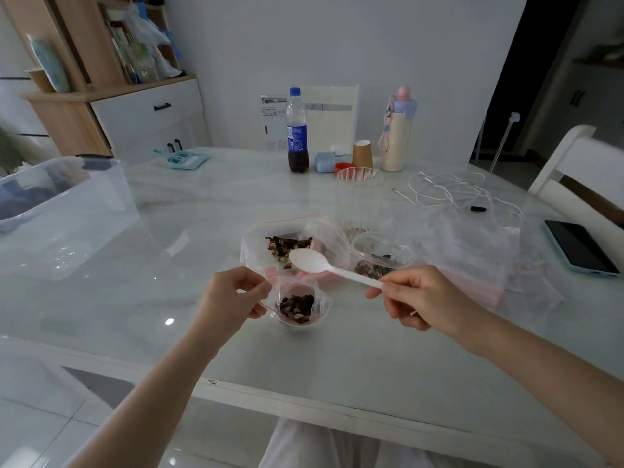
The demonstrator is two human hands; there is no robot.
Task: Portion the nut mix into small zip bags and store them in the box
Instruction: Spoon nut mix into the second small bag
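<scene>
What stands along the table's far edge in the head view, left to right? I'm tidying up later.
Blue dustpan set → cola bottle → pale blue case → brown paper cup → cream flask with pink cap.

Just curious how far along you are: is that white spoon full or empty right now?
Empty. The spoon bowl faces up, bare white, above the big bag of nut mix.

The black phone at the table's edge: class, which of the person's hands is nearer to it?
Right. The right hand, pinching the white spoon, sits left of the phone with crumpled bags between. The left hand lies farther left, holding the small zip bag.
</scene>
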